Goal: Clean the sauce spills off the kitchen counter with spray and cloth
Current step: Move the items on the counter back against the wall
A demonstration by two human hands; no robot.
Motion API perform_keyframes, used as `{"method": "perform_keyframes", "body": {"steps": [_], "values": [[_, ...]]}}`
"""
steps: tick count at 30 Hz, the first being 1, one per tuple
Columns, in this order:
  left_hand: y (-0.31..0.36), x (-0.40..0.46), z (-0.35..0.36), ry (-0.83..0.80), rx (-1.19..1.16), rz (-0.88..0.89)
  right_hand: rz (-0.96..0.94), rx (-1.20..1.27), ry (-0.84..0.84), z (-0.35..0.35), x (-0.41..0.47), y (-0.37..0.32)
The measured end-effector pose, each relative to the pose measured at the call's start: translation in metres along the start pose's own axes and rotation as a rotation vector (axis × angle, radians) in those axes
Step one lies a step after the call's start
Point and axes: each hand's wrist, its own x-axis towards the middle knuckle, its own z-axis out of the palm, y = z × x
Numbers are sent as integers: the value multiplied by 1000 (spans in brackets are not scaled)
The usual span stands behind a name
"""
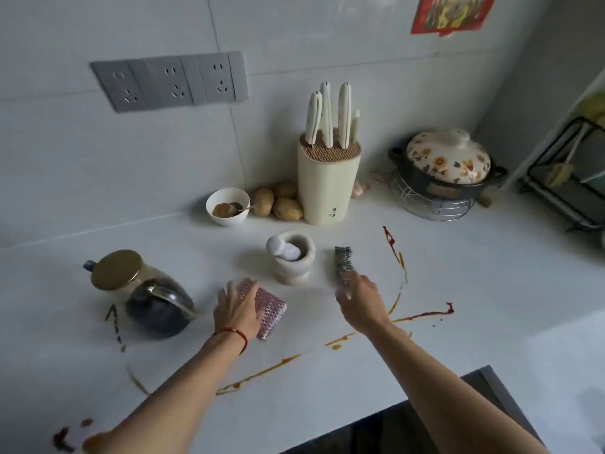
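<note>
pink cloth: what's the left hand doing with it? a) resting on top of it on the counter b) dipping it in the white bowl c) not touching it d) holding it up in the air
a: the left hand lies on the pink cloth, which sits flat on the counter.

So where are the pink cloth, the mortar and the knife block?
pink cloth (273, 311): head view, on its bare right half beside the left hand.
mortar (306, 257): head view, on its right rim.
knife block (327, 188): head view, on its cream front face.

A smooth matt stone-like counter (458, 273) is seen; a rough pink knitted cloth (270, 309), a glossy glazed pot lid (448, 157), a wire-metal stand (425, 204).
</note>
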Motion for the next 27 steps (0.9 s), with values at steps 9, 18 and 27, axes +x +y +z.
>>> {"method": "perform_keyframes", "body": {"steps": [9, 18, 27], "values": [[29, 5, -1, -14, -594, -420, 44, -173, -78, 3, 97, 26], [108, -24, 3, -159, -1383, -441, 7, 315, -202, -29, 73, 39], [225, 25, -8, -304, -1647, -407, -213, 241, -17, -90, 49, 63]]}}
